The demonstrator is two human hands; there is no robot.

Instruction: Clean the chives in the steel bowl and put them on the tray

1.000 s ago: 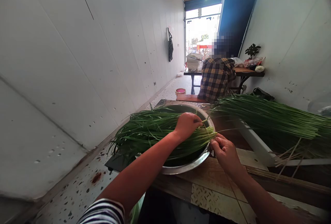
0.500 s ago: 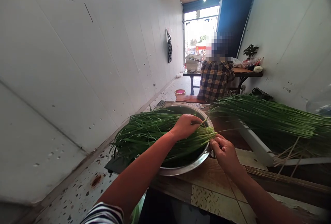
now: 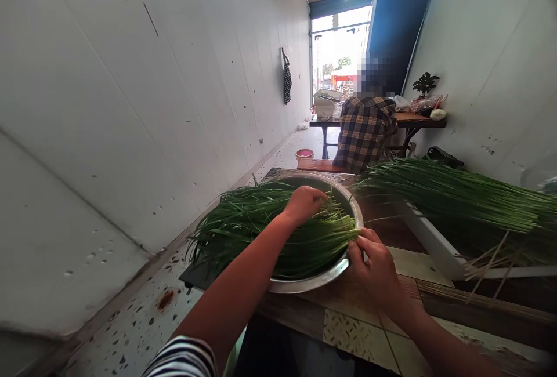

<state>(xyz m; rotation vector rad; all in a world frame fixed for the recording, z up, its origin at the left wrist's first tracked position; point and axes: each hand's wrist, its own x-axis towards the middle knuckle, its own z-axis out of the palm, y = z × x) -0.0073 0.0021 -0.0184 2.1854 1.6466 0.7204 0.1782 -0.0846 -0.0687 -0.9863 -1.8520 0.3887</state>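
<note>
A heap of garlic chives (image 3: 256, 232), long green leaves with pale stem ends, fills a round metal basin (image 3: 300, 287) and hangs over its left side. My left hand (image 3: 301, 204) reaches over the heap, its fingers pinched together among the stems near the far right inside of the basin. What lies exactly between those fingertips is partly hidden. At the basin's right rim, my right hand (image 3: 375, 261) has its thumb and fingers closed on the pale ends of some chives.
More garlic chives (image 3: 461, 191) lie to the right in a white-edged tray (image 3: 430, 240), with loose dry stalks by its corner. The basin stands on a patterned tabletop (image 3: 348, 330). Beyond it, a person in a plaid shirt (image 3: 363, 133) sits at another table (image 3: 422, 123). A wall runs along the left.
My left hand has drawn back to the left, away from the basin's right rim. My right hand stays at the stem ends, shifted slightly. The view has tilted a little.
</note>
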